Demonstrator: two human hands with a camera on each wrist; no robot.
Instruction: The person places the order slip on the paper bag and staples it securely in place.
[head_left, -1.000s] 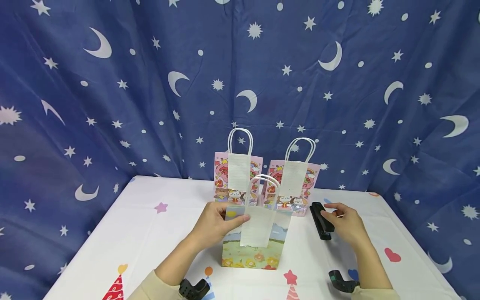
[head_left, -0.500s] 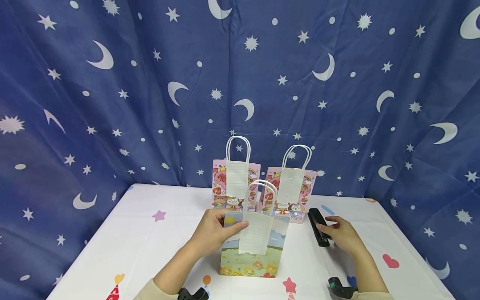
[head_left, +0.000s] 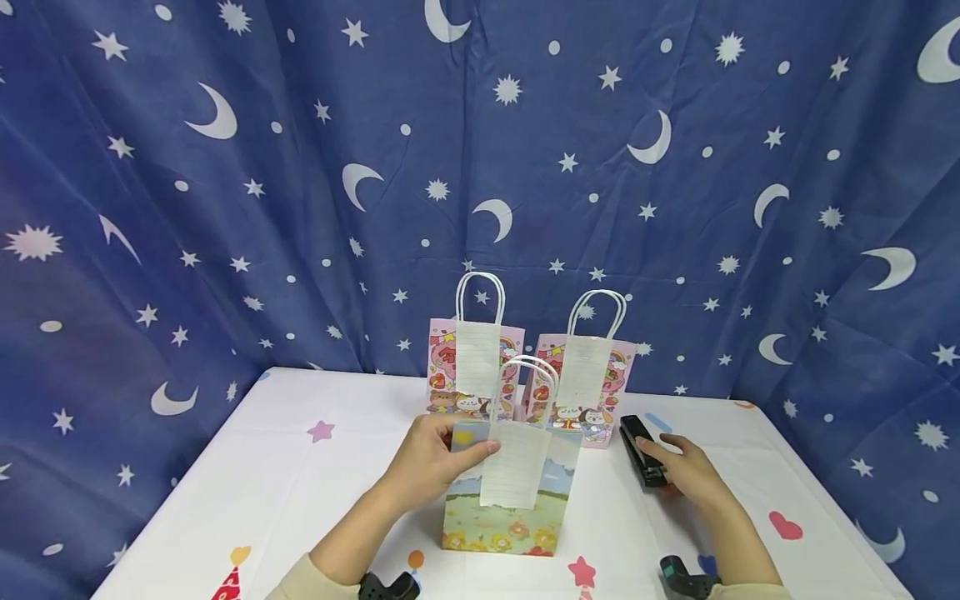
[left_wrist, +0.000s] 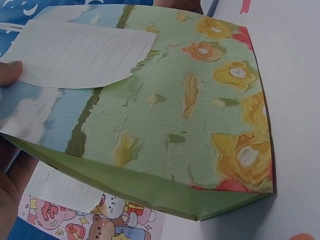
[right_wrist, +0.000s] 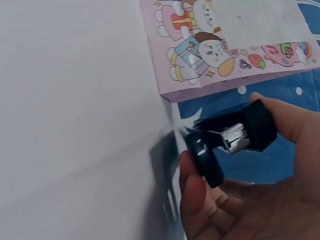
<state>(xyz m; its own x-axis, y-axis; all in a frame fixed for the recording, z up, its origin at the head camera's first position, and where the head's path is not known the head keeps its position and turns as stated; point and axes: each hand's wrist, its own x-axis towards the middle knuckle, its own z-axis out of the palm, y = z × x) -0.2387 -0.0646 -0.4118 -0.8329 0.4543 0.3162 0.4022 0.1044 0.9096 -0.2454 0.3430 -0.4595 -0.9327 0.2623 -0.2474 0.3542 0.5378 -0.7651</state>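
A flower-meadow paper gift bag (head_left: 510, 529) stands upright near the middle of the table, a torn lined paper strip (head_left: 513, 475) hanging on its front below two white handles. My left hand (head_left: 427, 467) holds the bag's upper left side, thumb on the front at the strip, fingers behind. In the left wrist view the bag's folded side (left_wrist: 150, 187) shows. To the right, my right hand (head_left: 693, 475) grips a black stapler (head_left: 636, 442), thumb on top and fingertips curled beneath. The right wrist view shows the stapler's (right_wrist: 260, 125) nose end, with bright metal between its arms.
Two pink cartoon gift bags stand behind, one at left (head_left: 442, 367) and one at right (head_left: 618, 375), each with white handles and a paper strip. A blue star-and-moon curtain (head_left: 300, 217) hangs behind the white patterned tablecloth (head_left: 300, 492).
My right hand has gone from touching the stapler's top to gripping it with fingers underneath, and the stapler's near end has tilted. My left hand keeps hold of the bag. The head view has shifted slightly.
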